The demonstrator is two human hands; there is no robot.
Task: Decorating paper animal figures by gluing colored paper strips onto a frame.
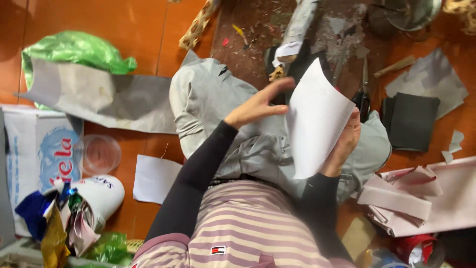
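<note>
From the head camera, the right hand [343, 144] grips a white sheet of paper [317, 119] by its lower edge, holding it upright over the lap. The left hand [258, 105], fingers spread open, touches the sheet's left edge, steadying it. Scissors [363, 94] lie just beyond on the floor.

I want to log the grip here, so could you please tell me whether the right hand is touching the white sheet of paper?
Touching. The head view shows the right hand gripping the white sheet of paper along its right edge, fingers wrapped behind it.
</note>
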